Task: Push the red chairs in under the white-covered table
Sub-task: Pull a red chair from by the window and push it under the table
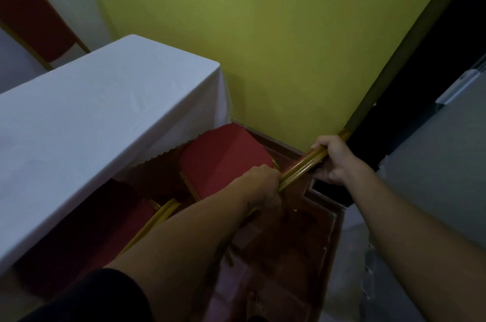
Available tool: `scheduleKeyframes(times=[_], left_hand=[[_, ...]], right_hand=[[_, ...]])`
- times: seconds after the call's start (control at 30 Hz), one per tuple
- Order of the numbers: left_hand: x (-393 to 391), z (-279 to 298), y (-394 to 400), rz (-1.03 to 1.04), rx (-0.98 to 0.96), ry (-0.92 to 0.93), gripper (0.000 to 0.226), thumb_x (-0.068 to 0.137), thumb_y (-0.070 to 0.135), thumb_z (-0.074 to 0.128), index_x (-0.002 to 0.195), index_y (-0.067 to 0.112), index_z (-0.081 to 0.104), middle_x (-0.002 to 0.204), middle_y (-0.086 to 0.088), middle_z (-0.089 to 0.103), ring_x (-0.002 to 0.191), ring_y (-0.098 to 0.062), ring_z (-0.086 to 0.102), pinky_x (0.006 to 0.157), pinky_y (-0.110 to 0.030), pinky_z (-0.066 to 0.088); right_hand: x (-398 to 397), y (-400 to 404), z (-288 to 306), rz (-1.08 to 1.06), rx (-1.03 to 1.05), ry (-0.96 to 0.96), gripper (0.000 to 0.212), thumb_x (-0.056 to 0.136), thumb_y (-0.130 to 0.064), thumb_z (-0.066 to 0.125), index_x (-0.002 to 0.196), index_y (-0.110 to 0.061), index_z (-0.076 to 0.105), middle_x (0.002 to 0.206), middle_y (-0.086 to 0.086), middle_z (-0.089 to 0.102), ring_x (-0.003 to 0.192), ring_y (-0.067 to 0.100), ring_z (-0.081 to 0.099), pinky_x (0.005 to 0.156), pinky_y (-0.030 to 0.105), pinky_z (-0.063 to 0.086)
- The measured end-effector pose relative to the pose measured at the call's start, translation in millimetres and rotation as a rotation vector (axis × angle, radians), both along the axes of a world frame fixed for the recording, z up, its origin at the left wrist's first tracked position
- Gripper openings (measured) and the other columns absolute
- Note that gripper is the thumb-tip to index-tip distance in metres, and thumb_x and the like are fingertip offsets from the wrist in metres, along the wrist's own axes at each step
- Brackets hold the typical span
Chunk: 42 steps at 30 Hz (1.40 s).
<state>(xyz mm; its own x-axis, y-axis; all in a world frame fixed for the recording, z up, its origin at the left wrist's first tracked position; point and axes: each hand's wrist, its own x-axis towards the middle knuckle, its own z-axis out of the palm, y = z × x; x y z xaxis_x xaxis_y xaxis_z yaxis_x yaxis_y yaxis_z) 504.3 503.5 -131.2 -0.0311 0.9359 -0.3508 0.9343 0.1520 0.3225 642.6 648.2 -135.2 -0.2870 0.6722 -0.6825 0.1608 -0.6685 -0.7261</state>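
A red chair [223, 155] with a gold metal frame stands at the end of the white-covered table [86, 116]. Its seat lies partly under the hanging edge of the cloth. My left hand [263, 184] is closed around the gold top rail of the chair's back, near its left end. My right hand [331, 158] grips the same rail at its right end, close to the wall corner. A second red chair [79, 237] sits in shadow under the table's long side, its gold frame showing beside my left forearm.
A yellow-green wall [276, 40] rises right behind the chair. A dark doorway [420, 100] and grey floor lie to the right. Patterned red carpet [289, 256] covers the floor below. Another red chair [34, 24] stands beyond the table at the far left.
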Motion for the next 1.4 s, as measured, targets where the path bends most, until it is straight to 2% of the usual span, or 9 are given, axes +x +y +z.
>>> scheduleKeyframes(times=[0.17, 0.43, 0.57, 0.77, 0.9, 1.0, 1.13, 1.27, 1.4], left_hand=[[-3, 2, -5, 0.027, 0.007, 0.013, 0.028, 0.077, 0.021, 0.064, 0.103, 0.012, 0.065, 0.085, -0.003, 0.052, 0.071, -0.024, 0.055, 0.061, -0.03, 0.042], [-17, 6, -15, 0.108, -0.006, -0.016, 0.031, 0.078, 0.023, 0.065, 0.107, 0.01, 0.065, 0.087, -0.004, 0.056, 0.076, -0.025, 0.06, 0.061, -0.029, 0.046], [-30, 2, -18, 0.151, -0.07, -0.058, 0.026, 0.08, 0.026, 0.07, 0.1, 0.01, 0.065, 0.085, -0.004, 0.059, 0.077, -0.024, 0.064, 0.067, -0.033, 0.056], [-61, -3, -15, 0.267, -0.091, -0.069, 0.031, 0.082, 0.024, 0.069, 0.109, 0.011, 0.063, 0.081, -0.001, 0.054, 0.073, -0.019, 0.059, 0.066, -0.033, 0.055], [-77, -3, -4, 0.335, -0.132, -0.112, 0.032, 0.084, 0.021, 0.068, 0.113, 0.011, 0.06, 0.087, -0.002, 0.055, 0.076, -0.018, 0.058, 0.066, -0.031, 0.053], [-83, -3, 2, 0.385, -0.146, -0.147, 0.031, 0.085, 0.019, 0.067, 0.114, 0.011, 0.059, 0.085, -0.002, 0.053, 0.071, -0.016, 0.055, 0.058, -0.026, 0.048], [-84, -6, 5, 0.419, -0.155, -0.14, 0.028, 0.084, 0.018, 0.067, 0.111, 0.012, 0.06, 0.087, -0.002, 0.055, 0.072, -0.016, 0.057, 0.058, -0.026, 0.051], [-80, -3, 11, 0.434, -0.121, -0.109, 0.028, 0.082, 0.018, 0.069, 0.109, 0.011, 0.064, 0.086, -0.002, 0.057, 0.079, -0.02, 0.062, 0.071, -0.032, 0.059], [-93, 3, 25, 0.454, -0.108, -0.135, 0.027, 0.082, 0.018, 0.069, 0.107, 0.01, 0.063, 0.079, -0.001, 0.053, 0.071, -0.017, 0.058, 0.064, -0.03, 0.055]], right_hand=[[-8, -1, 3, 0.042, 0.007, -0.036, 0.015, 0.08, -0.017, 0.055, 0.068, -0.012, 0.049, 0.069, 0.01, 0.052, 0.066, 0.028, 0.057, 0.046, 0.042, 0.058], [-38, 8, 2, 0.198, 0.048, -0.09, 0.012, 0.077, -0.018, 0.058, 0.073, -0.009, 0.051, 0.072, 0.011, 0.056, 0.072, 0.03, 0.062, 0.074, 0.052, 0.058], [-60, 14, -1, 0.301, 0.038, -0.111, 0.011, 0.075, -0.018, 0.058, 0.075, -0.009, 0.053, 0.06, 0.008, 0.06, 0.063, 0.028, 0.066, 0.066, 0.046, 0.061], [-105, 18, -3, 0.376, 0.026, -0.123, 0.012, 0.078, -0.017, 0.054, 0.07, -0.009, 0.052, 0.05, 0.007, 0.06, 0.045, 0.025, 0.067, 0.043, 0.038, 0.057], [-127, 27, -6, 0.382, 0.057, -0.132, 0.012, 0.078, -0.017, 0.054, 0.069, -0.009, 0.053, 0.05, 0.008, 0.061, 0.043, 0.024, 0.067, 0.039, 0.037, 0.055], [-136, 33, -8, 0.369, 0.079, -0.122, 0.01, 0.077, -0.018, 0.055, 0.071, -0.01, 0.053, 0.063, 0.009, 0.06, 0.056, 0.025, 0.066, 0.04, 0.035, 0.055], [-140, 40, -14, 0.404, 0.078, -0.11, 0.012, 0.079, -0.018, 0.053, 0.069, -0.011, 0.052, 0.049, 0.004, 0.06, 0.042, 0.019, 0.065, 0.04, 0.031, 0.054], [-143, 53, -15, 0.446, 0.096, -0.109, 0.012, 0.079, -0.019, 0.055, 0.07, -0.01, 0.054, 0.05, 0.004, 0.062, 0.044, 0.018, 0.067, 0.041, 0.031, 0.055], [-161, 68, -10, 0.451, 0.118, -0.088, 0.013, 0.076, -0.022, 0.056, 0.069, -0.011, 0.054, 0.05, 0.003, 0.061, 0.046, 0.018, 0.066, 0.044, 0.031, 0.057]])
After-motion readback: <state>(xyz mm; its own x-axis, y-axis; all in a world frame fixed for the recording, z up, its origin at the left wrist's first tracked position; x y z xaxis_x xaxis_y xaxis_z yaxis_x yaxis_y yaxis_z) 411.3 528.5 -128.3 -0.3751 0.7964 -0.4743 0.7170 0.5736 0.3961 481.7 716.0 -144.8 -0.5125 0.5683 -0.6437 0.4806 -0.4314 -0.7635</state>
